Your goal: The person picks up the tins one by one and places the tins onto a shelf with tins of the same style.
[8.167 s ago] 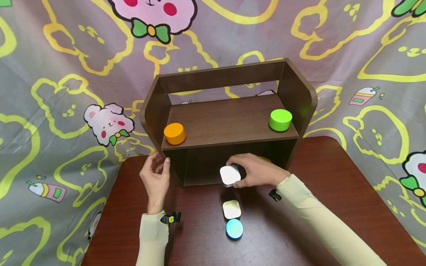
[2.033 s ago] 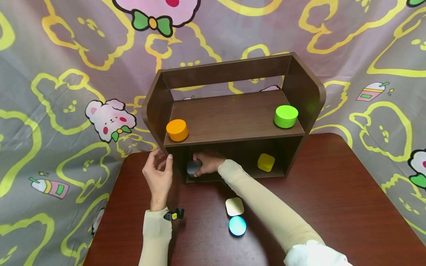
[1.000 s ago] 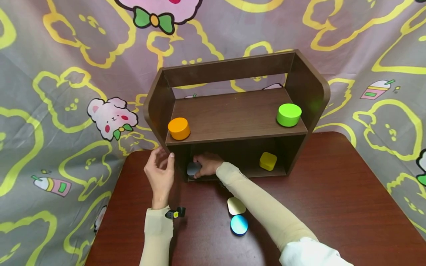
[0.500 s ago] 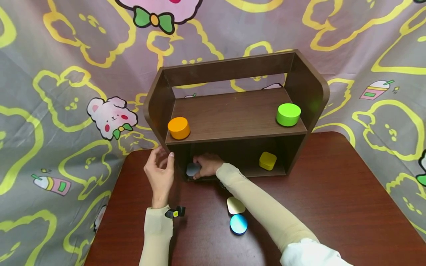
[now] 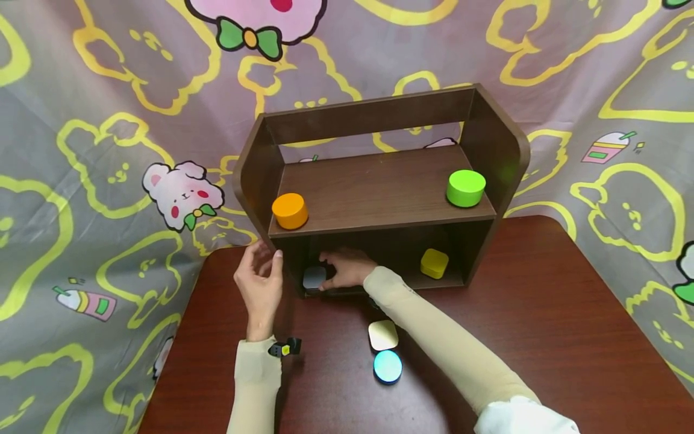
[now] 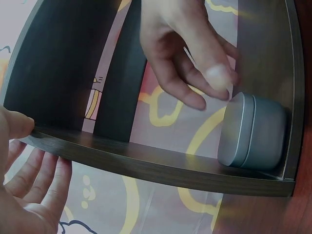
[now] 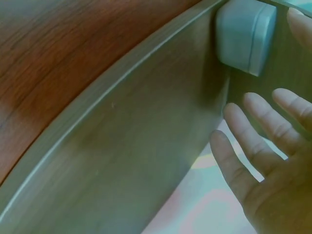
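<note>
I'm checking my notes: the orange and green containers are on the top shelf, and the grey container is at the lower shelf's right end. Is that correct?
Not quite: the head view shows the grey container at the left end of the lower shelf. The orange container and green container are on the top shelf.

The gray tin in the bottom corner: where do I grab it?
Probably pinch the gray tin by its flat front and back, below the lid, reaching in from the right: it stands upright close to the left wall, and the upper shelf covers it from above.
</note>
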Motion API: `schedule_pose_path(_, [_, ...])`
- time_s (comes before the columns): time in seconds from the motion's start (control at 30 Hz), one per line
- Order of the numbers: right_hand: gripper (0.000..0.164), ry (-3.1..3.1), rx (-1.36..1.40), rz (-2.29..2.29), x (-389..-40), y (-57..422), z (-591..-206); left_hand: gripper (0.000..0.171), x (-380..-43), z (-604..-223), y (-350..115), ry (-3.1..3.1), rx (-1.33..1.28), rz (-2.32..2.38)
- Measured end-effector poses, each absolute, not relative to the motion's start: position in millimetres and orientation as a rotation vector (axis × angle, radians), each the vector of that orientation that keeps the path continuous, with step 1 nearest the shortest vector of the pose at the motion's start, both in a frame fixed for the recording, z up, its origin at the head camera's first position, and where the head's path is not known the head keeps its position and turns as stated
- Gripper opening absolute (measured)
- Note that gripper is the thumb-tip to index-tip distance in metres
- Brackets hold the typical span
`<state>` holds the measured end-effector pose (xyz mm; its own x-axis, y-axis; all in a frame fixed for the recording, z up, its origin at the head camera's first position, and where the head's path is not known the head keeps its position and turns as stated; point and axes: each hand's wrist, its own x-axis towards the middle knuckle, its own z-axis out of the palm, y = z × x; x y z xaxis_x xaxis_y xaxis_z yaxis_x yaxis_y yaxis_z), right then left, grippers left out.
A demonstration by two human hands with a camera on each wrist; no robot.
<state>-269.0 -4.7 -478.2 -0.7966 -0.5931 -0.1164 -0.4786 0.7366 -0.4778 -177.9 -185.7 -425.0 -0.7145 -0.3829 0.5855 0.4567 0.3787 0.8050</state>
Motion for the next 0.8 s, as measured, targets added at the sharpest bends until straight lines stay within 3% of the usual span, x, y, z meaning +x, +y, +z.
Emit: schedule_pose_path(0.8, [0.058, 2.79, -0.885, -0.771, -247, 38, -453, 0.027, -179, -427, -183, -1.877, -0.069, -1.402])
